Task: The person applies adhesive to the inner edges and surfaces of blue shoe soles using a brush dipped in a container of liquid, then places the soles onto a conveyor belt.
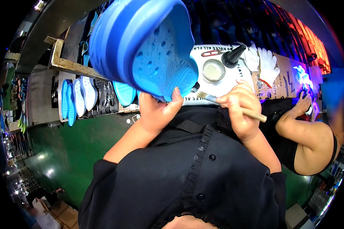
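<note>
My left hand (158,112) grips the near edge of a blue foam shoe (160,57), thumb on its rim. The shoe is tilted up close to me, and its textured inside shows dark spots. In my right hand (240,105) is a brush (255,114) with a wooden handle, held between thumb and fingers. The bristles point left, near the lower end of the shoe; whether they touch it I cannot tell. Just beyond the brush, a round glass jar (214,71) with pale contents stands on a white printed sheet (233,80).
Behind the jar stand a black bottle (234,56) and a red-handled tool (212,52). White gloves (269,66) lie on cardboard at right. Blue soles (67,100) and white soles (88,93) lie at left, beside a metal frame (70,65). A co-worker's arm (305,131) is close on my right.
</note>
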Demonstrator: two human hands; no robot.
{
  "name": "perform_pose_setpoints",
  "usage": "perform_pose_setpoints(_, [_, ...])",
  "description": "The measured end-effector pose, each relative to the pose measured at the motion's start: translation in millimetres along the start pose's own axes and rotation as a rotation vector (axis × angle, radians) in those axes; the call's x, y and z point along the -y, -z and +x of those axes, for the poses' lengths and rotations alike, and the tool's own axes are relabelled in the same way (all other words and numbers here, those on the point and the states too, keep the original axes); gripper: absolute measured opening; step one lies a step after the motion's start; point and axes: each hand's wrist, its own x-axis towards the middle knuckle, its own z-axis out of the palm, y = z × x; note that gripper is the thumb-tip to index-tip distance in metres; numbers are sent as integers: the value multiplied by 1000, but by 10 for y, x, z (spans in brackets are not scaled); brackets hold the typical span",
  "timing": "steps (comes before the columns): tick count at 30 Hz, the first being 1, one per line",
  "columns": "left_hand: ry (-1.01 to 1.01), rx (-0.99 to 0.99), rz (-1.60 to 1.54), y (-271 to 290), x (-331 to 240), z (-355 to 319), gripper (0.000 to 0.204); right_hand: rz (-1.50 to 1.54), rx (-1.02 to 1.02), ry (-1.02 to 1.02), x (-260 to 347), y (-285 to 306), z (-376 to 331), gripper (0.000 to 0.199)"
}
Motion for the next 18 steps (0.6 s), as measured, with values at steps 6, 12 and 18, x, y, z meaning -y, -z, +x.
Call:
perform_pose_setpoints(6, [174,42,144,29,-48,25,41,40,-64,-3,-1,-32,25,14])
perform_pose_setpoints(12, [195,55,129,28,-51,38,41,7,-37,-68,-51,43,-31,14])
perform_pose_setpoints(18, [252,76,122,5,-86,47,39,7,-30,-5,-68,11,54,14])
